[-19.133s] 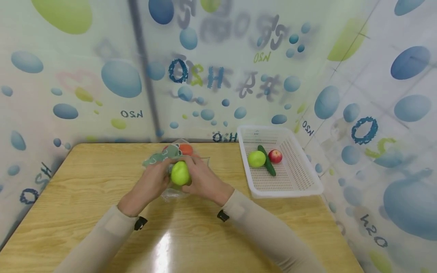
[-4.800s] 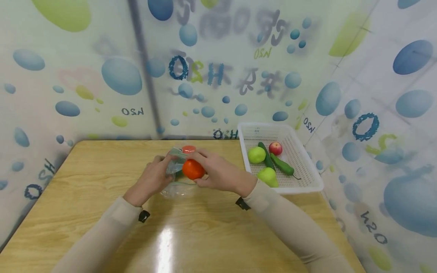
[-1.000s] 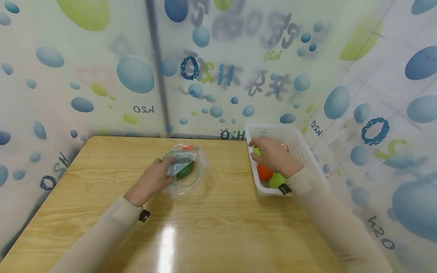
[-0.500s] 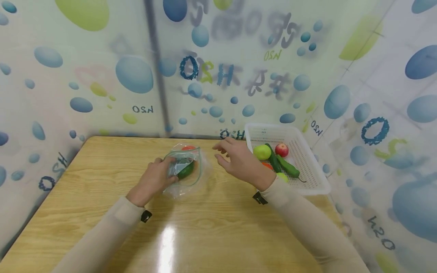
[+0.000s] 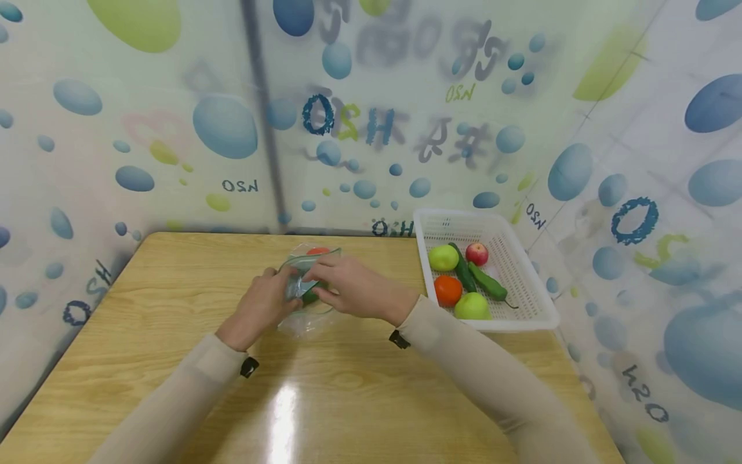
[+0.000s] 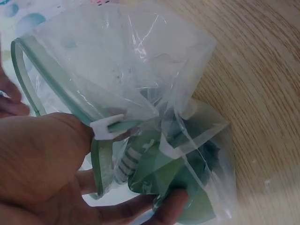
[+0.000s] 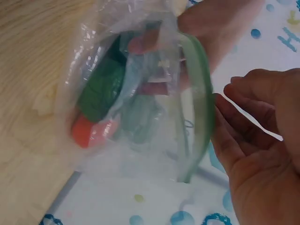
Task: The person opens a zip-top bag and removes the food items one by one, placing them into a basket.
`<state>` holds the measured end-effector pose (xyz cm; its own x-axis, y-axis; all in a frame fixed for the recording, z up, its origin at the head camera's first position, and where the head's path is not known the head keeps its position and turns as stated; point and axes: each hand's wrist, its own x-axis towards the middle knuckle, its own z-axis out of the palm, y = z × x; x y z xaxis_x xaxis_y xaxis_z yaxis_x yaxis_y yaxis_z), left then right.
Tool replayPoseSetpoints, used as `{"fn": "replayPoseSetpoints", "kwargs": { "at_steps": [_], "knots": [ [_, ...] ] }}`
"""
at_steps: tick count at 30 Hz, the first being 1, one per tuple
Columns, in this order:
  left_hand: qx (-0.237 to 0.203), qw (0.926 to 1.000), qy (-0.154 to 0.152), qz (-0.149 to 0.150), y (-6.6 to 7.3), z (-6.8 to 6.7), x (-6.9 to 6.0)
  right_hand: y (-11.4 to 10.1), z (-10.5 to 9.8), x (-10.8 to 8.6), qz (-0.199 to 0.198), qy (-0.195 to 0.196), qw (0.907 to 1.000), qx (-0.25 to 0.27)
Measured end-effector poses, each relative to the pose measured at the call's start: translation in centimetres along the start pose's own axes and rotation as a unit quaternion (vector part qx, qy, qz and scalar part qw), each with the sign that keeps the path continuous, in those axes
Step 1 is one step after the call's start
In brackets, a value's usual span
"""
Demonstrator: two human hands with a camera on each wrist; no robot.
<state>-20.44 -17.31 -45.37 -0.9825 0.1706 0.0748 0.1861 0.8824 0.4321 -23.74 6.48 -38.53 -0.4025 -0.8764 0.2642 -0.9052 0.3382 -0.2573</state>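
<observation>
A clear zip bag (image 5: 301, 325) with a green seal strip lies on the wooden table. My left hand (image 5: 261, 306) grips its near-left side, thumb and fingers on the plastic, as the left wrist view confirms. My right hand (image 5: 362, 287) is at the bag's mouth, its fingers loosely bent and nothing held in them; the right wrist view shows the fingertips beside the green strip (image 7: 201, 93). Inside the bag are a dark green vegetable (image 7: 101, 89) and an orange-red item (image 7: 82, 132), their exact kinds blurred by the plastic.
A white plastic basket (image 5: 530, 277) stands to the right. In it lie two green apples (image 5: 472, 306), a tomato (image 5: 448, 290), a cucumber (image 5: 462, 267), a green pepper (image 5: 488, 281) and a red apple (image 5: 476, 254). A patterned curtain (image 5: 371, 180) rises behind the table.
The basket has gained a green apple, a green pepper and the tomato. Within the last second, my right hand has moved left from the basket to the bag's mouth; my left hand keeps its grip.
</observation>
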Motion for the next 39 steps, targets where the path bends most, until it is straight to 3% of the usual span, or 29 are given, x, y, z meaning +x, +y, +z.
{"fn": "replayPoseSetpoints", "kwargs": {
  "at_steps": [9, 15, 20, 27, 39],
  "knots": [
    [0.008, 0.9995, 0.014, 0.027, 0.0, 0.0, 0.3, 1.6, 2.6, 0.8, 0.072, -0.057, 0.9957, -0.011],
    [0.002, 0.9989, 0.025, 0.040, -0.2, 0.1, 0.3, 2.5, 4.0, 0.8, 0.125, -0.073, 0.9891, -0.023],
    [-0.006, 0.9991, 0.019, 0.037, -0.4, 0.1, 0.4, 3.2, 5.5, 1.0, 0.170, -0.078, 0.9809, -0.053],
    [-0.012, 0.9983, 0.021, 0.053, -0.5, 0.0, 0.4, 3.2, 6.8, 1.3, 0.218, -0.072, 0.9723, -0.043],
    [-0.013, 0.9978, 0.020, 0.062, -0.4, 0.2, 0.4, 3.1, 8.9, 1.6, 0.259, -0.069, 0.9622, -0.049]
  ]
}}
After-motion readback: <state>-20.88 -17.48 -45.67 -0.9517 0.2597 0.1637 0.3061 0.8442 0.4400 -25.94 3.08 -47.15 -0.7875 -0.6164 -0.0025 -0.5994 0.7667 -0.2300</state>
